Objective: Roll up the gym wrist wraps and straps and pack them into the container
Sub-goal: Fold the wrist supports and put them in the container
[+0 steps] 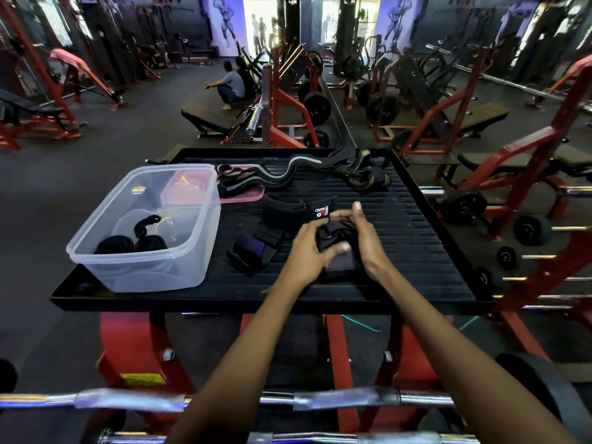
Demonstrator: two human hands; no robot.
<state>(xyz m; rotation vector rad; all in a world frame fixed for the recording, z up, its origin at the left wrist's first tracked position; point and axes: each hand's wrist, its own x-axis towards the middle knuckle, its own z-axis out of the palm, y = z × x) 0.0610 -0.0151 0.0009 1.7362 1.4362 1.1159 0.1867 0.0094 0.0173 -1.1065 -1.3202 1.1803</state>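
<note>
On the black ribbed platform (416, 238), my left hand (309, 251) and my right hand (363, 237) both grip a black wrist wrap (333, 238). Its white-lettered label end (322, 210) sticks out beyond my fingers. A clear plastic container (144, 232) stands at the platform's left with black rolled straps (131, 241) lying inside it. Another black wrap (282, 211) lies just behind my hands. A purple and black strap (253, 248) lies to their left. Long black and grey straps (288, 174) and a dark bundle (365, 174) lie along the far edge.
A pink lid (243, 195) lies behind the container, under the long straps. Chrome bars (336, 400) cross below my forearms. Red gym machines and weight plates (315, 107) surround the platform. A person (230, 86) sits on the floor far back.
</note>
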